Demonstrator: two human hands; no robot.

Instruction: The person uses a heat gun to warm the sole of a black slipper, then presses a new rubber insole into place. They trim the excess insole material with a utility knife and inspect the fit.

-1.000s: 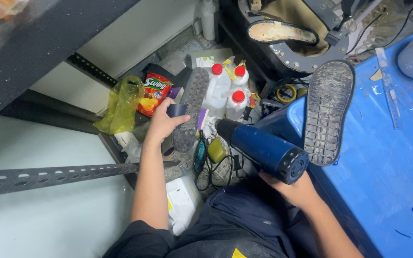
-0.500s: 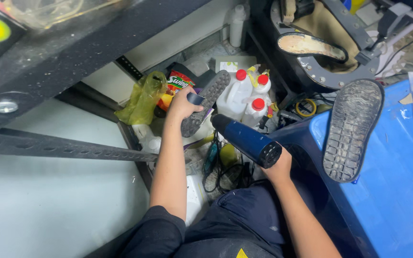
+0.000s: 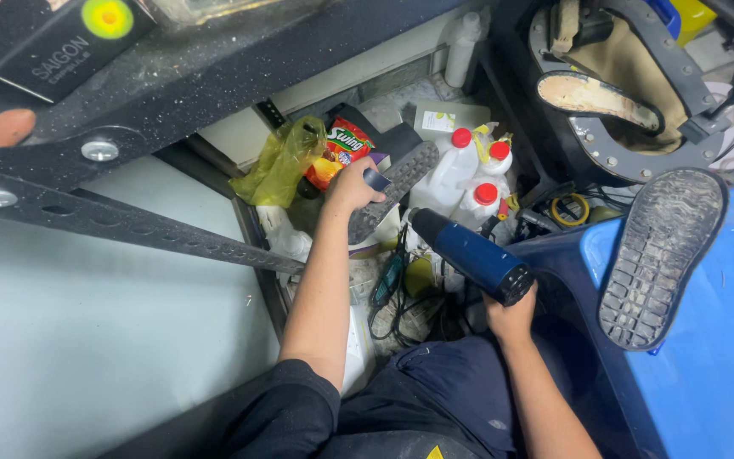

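Swung closer since a second ago: blue heat gun (image 3: 471,255), gripped by right hand (image 3: 510,316). Left hand (image 3: 352,185) clamped on grey shoe sole (image 3: 392,189) above floor clutter. Scorching of fingers or nearby plastic bottles (image 3: 460,174) possible through careless aim.

A pale wall (image 3: 87,340) fills the left side, crossed by dark perforated steel rack beams (image 3: 129,225) with bolts. Down between the rack and a blue table (image 3: 724,357) the floor (image 3: 401,110) is crowded with white red-capped bottles (image 3: 460,170), a yellow bag (image 3: 278,161), a snack packet (image 3: 341,153) and tangled cables (image 3: 401,306). A dark metal machine (image 3: 639,93) stands at upper right
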